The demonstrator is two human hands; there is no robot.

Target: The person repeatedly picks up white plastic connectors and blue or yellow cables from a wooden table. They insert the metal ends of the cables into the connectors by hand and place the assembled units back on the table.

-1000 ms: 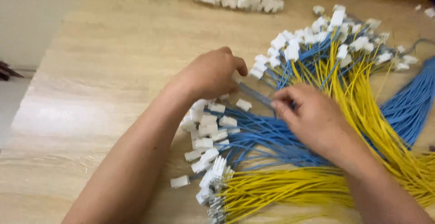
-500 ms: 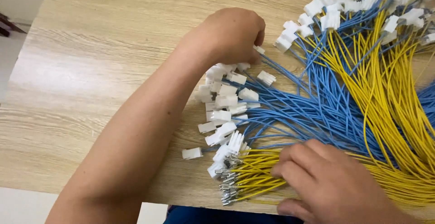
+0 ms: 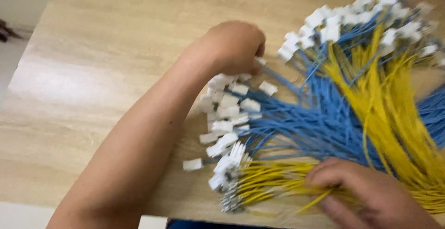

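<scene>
Surface: a light wood-grain table [image 3: 97, 48] is filling the view, with a pale floor strip showing at its left edge. Item one, blue wires [image 3: 315, 122]: a fanned bundle, too many to count, is lying across the middle of the table, its near ends carrying small white plastic connectors [image 3: 227, 113] heaped in a cluster beside your forearm; roughly twenty are showing there, though blur is preventing an exact count. One loose white connector [image 3: 192, 164] is sitting alone, apart from the heap toward the table's near edge. Item two, yellow wires [image 3: 384, 104]: a second bundle is crossing over the blue from upper middle to lower right, and a lower yellow sheaf [image 3: 269, 182] is ending in bare metal terminals near the front edge. A further cluster of white connectors [image 3: 343, 18] is lying at the top right. Your left hand [image 3: 234, 46] is curled closed with the fingers together at the top of the blue bundle, pinching what looks like one blue wire's end; blur is keeping me from telling exactly what it is clamping. Your right hand [image 3: 366, 194] is lying on the lower yellow sheaf, fingers bent and pressing together on those wires. Compared with half a second ago, both hands are keeping nearly the same places, while the view is sitting slightly lower.
</scene>
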